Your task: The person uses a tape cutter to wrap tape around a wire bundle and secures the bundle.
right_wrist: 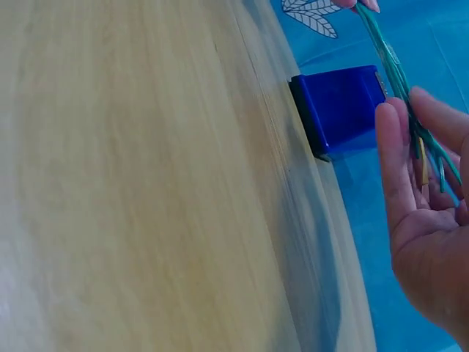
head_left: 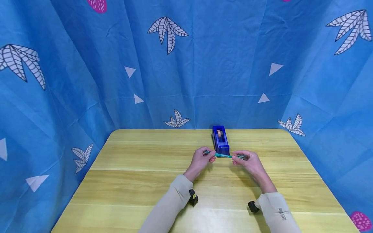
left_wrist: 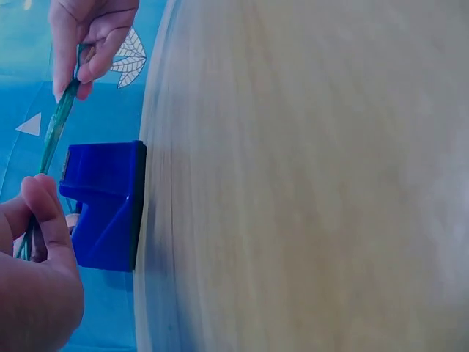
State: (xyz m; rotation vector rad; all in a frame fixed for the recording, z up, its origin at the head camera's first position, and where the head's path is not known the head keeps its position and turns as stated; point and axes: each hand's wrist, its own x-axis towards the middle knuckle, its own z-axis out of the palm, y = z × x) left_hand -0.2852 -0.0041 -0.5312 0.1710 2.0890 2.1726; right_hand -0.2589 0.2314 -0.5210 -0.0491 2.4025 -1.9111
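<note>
Green strands [left_wrist: 56, 130] look light and bendy; best held near each end. Left hand [head_left: 201, 158] and right hand [head_left: 249, 160] pinch them there.

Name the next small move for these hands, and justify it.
The right hand should probably gather the splayed ends of the green bundle: they fan apart beyond its pinch, while the left hand grips farther along and the stretch between runs straight.
</note>
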